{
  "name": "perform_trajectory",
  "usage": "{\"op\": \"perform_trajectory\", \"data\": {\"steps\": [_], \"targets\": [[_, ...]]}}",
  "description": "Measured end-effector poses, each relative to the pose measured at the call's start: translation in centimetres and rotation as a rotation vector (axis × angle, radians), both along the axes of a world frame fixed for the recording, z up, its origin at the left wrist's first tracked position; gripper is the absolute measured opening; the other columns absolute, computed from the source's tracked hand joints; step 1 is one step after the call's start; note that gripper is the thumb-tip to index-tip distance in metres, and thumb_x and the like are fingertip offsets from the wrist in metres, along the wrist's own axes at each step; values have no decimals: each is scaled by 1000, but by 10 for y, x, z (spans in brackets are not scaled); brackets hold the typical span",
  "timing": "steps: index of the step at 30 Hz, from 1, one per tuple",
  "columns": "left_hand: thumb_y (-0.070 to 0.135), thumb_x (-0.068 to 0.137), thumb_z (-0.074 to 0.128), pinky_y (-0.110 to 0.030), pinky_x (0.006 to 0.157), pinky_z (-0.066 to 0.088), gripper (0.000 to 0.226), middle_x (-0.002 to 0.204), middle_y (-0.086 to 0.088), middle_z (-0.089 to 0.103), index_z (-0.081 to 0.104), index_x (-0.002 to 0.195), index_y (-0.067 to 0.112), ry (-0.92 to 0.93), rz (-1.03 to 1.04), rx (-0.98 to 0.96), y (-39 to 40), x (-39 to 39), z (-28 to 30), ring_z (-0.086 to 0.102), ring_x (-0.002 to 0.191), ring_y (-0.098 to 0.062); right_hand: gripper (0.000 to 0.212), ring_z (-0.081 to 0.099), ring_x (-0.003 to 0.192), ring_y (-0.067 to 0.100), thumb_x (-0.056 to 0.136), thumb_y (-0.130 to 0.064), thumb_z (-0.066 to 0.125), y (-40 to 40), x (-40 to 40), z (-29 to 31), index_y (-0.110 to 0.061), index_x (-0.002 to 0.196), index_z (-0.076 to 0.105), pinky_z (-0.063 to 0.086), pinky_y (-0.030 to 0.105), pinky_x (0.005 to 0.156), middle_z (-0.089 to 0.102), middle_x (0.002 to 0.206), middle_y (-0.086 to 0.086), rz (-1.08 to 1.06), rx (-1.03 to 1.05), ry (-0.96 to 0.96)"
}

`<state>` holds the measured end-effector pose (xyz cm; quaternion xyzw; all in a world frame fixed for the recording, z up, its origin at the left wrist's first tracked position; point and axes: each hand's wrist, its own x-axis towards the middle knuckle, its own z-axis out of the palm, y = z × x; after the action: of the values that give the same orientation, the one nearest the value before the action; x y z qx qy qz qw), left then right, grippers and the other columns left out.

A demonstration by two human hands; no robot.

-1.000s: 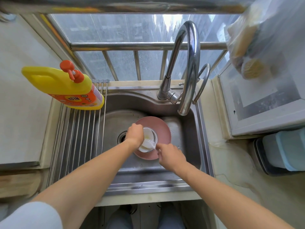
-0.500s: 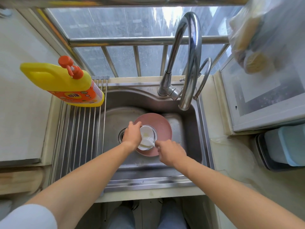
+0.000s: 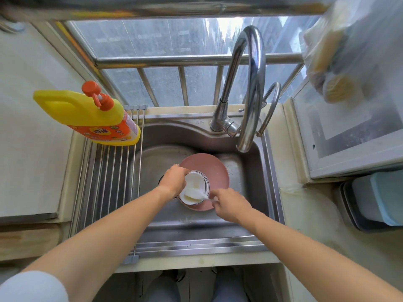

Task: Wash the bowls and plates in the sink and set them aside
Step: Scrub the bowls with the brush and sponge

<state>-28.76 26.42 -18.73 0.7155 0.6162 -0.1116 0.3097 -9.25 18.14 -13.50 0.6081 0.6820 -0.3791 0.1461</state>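
A small white bowl (image 3: 197,182) with a dark rim line sits tilted over a pink plate (image 3: 216,171) in the steel sink (image 3: 250,177). My left hand (image 3: 173,180) grips the bowl's left rim. My right hand (image 3: 229,204) pinches a white cloth (image 3: 195,194) whose other end lies inside the bowl. Part of the bowl is hidden behind my left hand. No water runs from the faucet (image 3: 248,88).
A yellow detergent bottle (image 3: 87,116) with an orange pump stands on the roll-up metal drying rack (image 3: 109,182) over the sink's left side. A window with bars is behind. At right are a white appliance (image 3: 349,131), a hanging plastic bag (image 3: 349,51) and a blue container (image 3: 379,197).
My right hand and the cloth have shifted slightly lower and nearer in the bowl. My left hand keeps its hold on the rim.
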Motion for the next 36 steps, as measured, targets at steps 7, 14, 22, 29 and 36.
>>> {"op": "perform_trajectory", "data": {"steps": [7,14,22,29,36], "targets": [[-6,84,48,-40,89,53,44,110,-12,62,75,110,18,9,-62,34,-2,11,-4,64,103,-36,43,62,50,29,65,-16,84,13,1,6,-21,105,69,26,29,44,63,71,4,527,489,-246],[-8,81,46,-41,84,54,44,110,-14,61,74,108,15,26,-30,38,-3,11,-3,64,102,-38,68,68,83,34,85,-4,65,-17,2,-6,-14,146,39,32,37,60,62,103,13,435,301,-243],[-8,80,44,-39,80,51,51,101,-9,48,73,115,14,-59,183,86,-15,13,7,59,97,-40,31,64,98,39,93,-9,52,6,-11,3,-22,120,57,42,37,69,66,104,12,-42,87,-79],[3,83,57,-43,66,51,28,103,-10,47,53,109,12,-38,-74,246,-24,-2,6,53,83,-35,12,48,55,21,92,-19,54,30,12,10,-23,88,65,38,22,44,59,73,4,-540,-218,236],[13,73,74,-55,117,33,12,108,-4,70,78,78,23,366,-963,352,-24,-34,-4,46,137,-38,12,56,66,14,93,-26,59,25,39,6,-29,93,70,43,26,57,61,75,-5,-452,-84,244]]}}
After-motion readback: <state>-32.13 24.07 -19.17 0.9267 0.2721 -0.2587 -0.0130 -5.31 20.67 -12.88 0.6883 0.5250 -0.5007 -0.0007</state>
